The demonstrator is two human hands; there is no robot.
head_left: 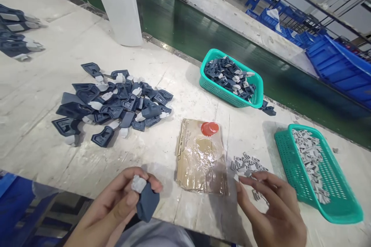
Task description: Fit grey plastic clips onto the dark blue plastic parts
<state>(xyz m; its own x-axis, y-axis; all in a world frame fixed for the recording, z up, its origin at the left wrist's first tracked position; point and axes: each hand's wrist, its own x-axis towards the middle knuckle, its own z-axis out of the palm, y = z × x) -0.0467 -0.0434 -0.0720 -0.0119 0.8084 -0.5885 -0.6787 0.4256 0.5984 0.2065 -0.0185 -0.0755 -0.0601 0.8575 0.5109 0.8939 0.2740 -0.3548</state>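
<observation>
My left hand (116,208) grips a dark blue plastic part (147,202) with a small grey clip (138,184) seated at its top end, held near the table's front edge. My right hand (272,212) hovers with fingers apart over a small heap of loose grey clips (246,164) and holds nothing that I can see. A large pile of dark blue parts with grey clips (116,102) lies on the table to the left.
A cardboard piece (199,162) covered in tape lies in the middle, with a red cap (209,128) on it. One teal basket (232,98) holds blue parts; another teal basket (336,204) at right holds grey clips. A green conveyor belt (185,31) runs behind, beside a white post (118,4).
</observation>
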